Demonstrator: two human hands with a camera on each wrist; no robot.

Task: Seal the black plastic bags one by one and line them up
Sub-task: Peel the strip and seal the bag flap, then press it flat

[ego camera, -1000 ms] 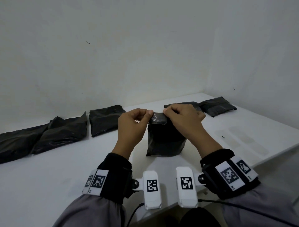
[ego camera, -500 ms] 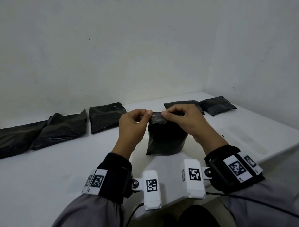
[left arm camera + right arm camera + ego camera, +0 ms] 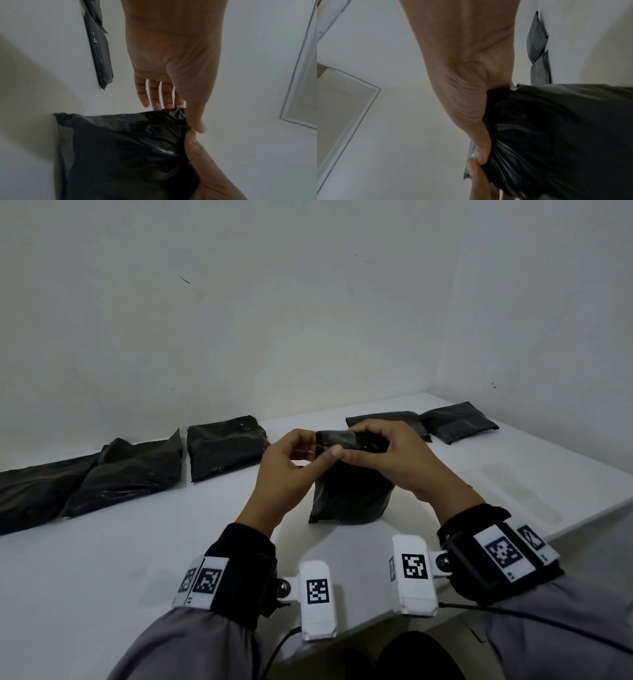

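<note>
Both hands (image 3: 342, 460) pinching the upright bag's (image 3: 349, 498) folded top; its silvery strip (image 3: 471, 155) only in the right-wrist view.

Black bags (image 3: 347, 491) on a white table (image 3: 102, 559); grey sleeves (image 3: 191, 642); black cuffs (image 3: 245, 570) bearing black-and-white square-patterned tags (image 3: 205, 579).

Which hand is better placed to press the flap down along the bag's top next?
Right, probably: the right hand already lies across the bag top, while the left hand only pinches its left corner.
</note>
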